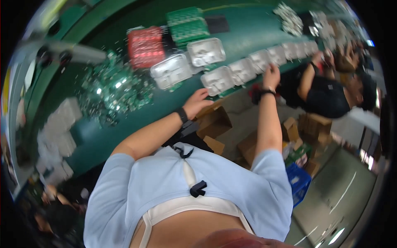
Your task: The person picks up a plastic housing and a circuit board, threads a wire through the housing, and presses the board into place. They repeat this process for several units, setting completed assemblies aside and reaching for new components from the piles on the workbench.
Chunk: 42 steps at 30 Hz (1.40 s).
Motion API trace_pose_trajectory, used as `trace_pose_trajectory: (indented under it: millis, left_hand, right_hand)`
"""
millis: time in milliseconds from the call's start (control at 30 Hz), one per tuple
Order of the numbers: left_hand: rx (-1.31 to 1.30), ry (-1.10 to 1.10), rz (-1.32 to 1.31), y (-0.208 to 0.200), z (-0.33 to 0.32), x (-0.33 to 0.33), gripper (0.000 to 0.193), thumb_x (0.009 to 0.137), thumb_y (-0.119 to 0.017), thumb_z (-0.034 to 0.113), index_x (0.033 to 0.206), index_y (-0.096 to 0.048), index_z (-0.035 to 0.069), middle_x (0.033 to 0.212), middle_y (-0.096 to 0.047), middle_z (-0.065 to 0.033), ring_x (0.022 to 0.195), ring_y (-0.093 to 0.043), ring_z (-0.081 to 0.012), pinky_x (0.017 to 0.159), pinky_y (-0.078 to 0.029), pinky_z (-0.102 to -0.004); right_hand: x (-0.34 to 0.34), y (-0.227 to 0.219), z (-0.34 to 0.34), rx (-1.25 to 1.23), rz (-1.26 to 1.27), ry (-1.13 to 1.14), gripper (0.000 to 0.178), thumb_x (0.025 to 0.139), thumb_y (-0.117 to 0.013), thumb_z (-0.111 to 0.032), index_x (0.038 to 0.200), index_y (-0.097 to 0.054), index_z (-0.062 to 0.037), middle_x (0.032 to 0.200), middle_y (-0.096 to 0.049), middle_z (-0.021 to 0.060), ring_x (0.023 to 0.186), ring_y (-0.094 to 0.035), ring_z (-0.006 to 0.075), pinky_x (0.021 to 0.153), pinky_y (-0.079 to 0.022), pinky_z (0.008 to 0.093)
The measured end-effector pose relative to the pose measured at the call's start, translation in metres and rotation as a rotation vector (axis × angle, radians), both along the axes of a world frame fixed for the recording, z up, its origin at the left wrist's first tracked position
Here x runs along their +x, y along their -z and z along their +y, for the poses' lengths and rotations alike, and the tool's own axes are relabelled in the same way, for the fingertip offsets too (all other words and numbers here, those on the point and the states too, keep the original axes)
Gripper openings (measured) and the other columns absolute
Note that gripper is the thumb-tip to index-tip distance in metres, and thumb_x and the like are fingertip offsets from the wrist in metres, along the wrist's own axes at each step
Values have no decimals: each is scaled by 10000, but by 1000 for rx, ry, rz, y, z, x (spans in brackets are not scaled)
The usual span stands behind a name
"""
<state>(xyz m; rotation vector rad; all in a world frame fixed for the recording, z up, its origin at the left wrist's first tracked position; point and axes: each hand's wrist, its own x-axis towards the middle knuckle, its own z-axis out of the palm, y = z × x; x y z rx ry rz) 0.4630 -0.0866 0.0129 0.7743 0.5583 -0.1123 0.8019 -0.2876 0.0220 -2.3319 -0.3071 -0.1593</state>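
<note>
A row of white moulded trays (218, 79) runs along the near edge of the green table. At the row's left end, my left hand (197, 104) lies by the nearest tray's corner, its thumb apart from its fingers. Farther right, my right hand (271, 78) reaches up to the near edge of another white tray (259, 60), fingertips drawn together. Blur hides whether something small is between them. Behind my left hand are two more white trays, one on the left (170, 72) and one farther back (206, 52). Small pale parts lie in some trays.
Loose green circuit boards (113, 93) are heaped at left. Beyond the trays sit a red stack (145, 47) and green board panels (187, 27). Pale parts (288, 20) are piled at the far right. A co-worker in black (322, 95) works at right; cardboard boxes (215, 122) stand below the table.
</note>
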Motion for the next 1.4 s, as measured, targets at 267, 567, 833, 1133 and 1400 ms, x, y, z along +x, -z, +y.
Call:
trace_pose_trajectory:
  millis: [267, 567, 833, 1133, 1400]
  left_hand:
    - [483, 219, 46, -14, 31, -50, 471, 900, -764, 160, 1315, -612, -5, 1191, -718, -123, 1142, -682, -209, 972, -542, -337]
    - [1189, -156, 645, -69, 165, -317, 357, 876, -803, 235, 1163, -690, 54, 1081, -694, -92, 950, -691, -229, 843, -558, -371]
    - [1564, -508, 1420, -62, 287, -542, 1049, 644, -943, 478, 1494, -469, 87, 1547, -354, -314, 1443, -356, -477, 1179, -354, -515]
    - [1489, -412, 1383, -39, 352, -631, 1086, 609, -951, 433, 1507, -444, 92, 1535, -400, -307, 1459, -343, -465, 1192, -335, -521]
    - [1537, -794, 958, -44, 311, -635, 1039, 635, -912, 246, 1497, -381, 13, 1485, -430, -253, 1360, -455, -429, 1159, -385, -504]
  right_hand:
    - [-165, -16, -47, 203, 82, -20, 208, 1021, -642, -85, 1190, -686, 28, 1173, -715, 118, 1047, -657, 201, 959, -528, 333]
    - [-321, -78, 83, 238, 252, -619, 109, 992, -648, -49, 1074, -689, 11, 1032, -707, 115, 917, -663, 217, 826, -537, 338]
    - [-401, -84, 178, -70, 120, -1308, 128, 934, -678, -32, 1057, -694, -1, 1042, -703, 162, 896, -693, 323, 802, -551, 372]
    - [-477, -100, 260, -102, 296, -1195, 155, 931, -708, -68, 1073, -704, -8, 944, -704, 108, 809, -671, 219, 722, -527, 313]
    - [-497, -116, 406, 328, 1077, -721, 293, 1014, -673, -222, 1222, -662, -16, 890, -698, 26, 659, -569, 93, 569, -452, 246]
